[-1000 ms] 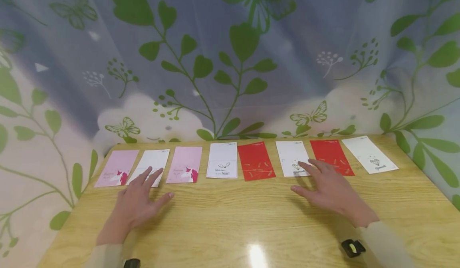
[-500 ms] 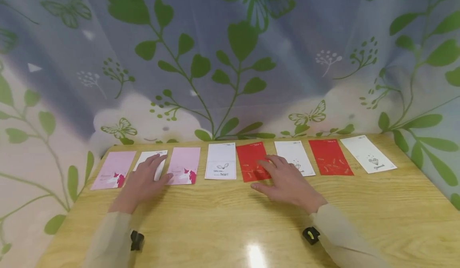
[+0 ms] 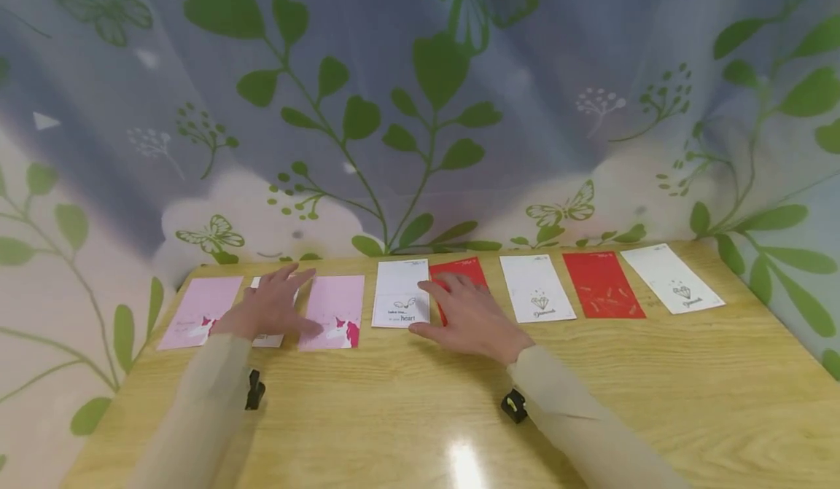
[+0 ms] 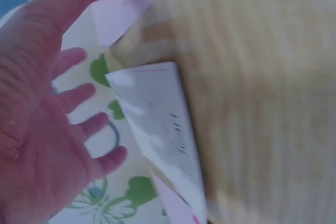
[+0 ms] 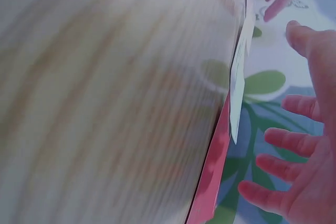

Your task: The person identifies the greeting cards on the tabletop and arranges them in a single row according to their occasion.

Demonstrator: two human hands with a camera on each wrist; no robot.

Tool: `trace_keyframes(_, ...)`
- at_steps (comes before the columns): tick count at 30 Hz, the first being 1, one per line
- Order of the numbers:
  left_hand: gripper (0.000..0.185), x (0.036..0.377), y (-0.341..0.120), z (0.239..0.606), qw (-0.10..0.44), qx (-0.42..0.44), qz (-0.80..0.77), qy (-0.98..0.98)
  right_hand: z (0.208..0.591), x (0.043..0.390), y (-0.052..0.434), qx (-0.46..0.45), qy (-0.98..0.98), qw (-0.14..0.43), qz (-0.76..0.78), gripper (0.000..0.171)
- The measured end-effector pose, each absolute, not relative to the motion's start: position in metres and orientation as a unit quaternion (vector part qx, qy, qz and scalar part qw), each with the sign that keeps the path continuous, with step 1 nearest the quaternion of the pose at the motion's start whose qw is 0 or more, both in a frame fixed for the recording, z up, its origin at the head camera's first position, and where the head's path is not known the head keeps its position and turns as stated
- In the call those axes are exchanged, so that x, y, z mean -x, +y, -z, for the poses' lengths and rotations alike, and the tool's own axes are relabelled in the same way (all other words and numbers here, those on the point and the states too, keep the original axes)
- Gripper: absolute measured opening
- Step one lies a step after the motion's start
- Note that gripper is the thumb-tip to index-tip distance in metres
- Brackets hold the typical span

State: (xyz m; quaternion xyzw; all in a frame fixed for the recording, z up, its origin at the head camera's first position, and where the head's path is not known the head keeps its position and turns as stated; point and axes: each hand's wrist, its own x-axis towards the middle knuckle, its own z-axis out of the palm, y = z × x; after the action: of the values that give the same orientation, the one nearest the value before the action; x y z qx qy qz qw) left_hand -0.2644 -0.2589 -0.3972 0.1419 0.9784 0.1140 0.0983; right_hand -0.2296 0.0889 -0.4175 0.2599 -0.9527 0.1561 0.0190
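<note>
staged tabletop recording corner, not real home or shop: wooden counter [image 3: 420,416] boxed in by draped leaf-and-butterfly curtain [image 3: 420,110], row of greeting cards [image 3: 538,297] laid out along counter's back edge.

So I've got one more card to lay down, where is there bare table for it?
The row of cards along the back edge is crowded, and the left hand and right hand cover the middle-left part. Free patches: the wide strip of table in front of the cards, right of the right sleeve, and the bare wood between the two sleeves.
</note>
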Motion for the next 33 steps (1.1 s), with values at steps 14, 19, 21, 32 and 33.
trace_keyframes(14, 0.105, 0.262, -0.244, 0.389, 0.18, -0.105, -0.088, 0.974, 0.415, 0.237, 0.049, -0.304, -0.945, 0.003, -0.122, 0.072)
trace_keyframes(19, 0.101, 0.257, -0.244, 0.392, 0.128, -0.12, -0.112, 0.978, 0.414, 0.245, 0.039, -0.309, -0.944, 0.013, -0.118, 0.061)
trace_keyframes(21, 0.101, 0.254, -0.244, 0.395, 0.105, -0.123, -0.115, 0.98, 0.414, 0.25, 0.034, -0.311, -0.942, 0.02, -0.123, 0.057)
trace_keyframes(32, 0.1, 0.24, -0.244, 0.405, 0.053, -0.13, -0.162, 0.977, 0.423, 0.269, 0.012, -0.323, -0.927, 0.045, -0.185, 0.05)
trace_keyframes(33, 0.1, 0.239, -0.244, 0.405, 0.049, -0.132, -0.164, 0.976, 0.423, 0.269, 0.01, -0.321, -0.923, 0.04, -0.208, 0.05)
